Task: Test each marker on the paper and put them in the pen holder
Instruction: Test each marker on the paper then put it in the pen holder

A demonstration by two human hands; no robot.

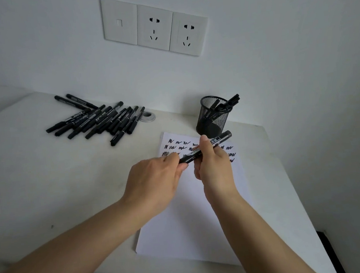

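Observation:
A black marker (221,138) is held level above the white paper (189,219). My left hand (157,180) pinches its near end, and my right hand (212,166) grips its middle with the thumb on top. The paper's far part carries several black scribbles (176,146). Beyond the paper stands a black mesh pen holder (213,116) with several markers in it. A pile of several black markers (98,120) lies at the table's far left.
The white table (47,182) meets a wall with a row of sockets (155,26). A round metal cable grommet (148,117) sits beside the marker pile. The table's right edge runs close to the paper.

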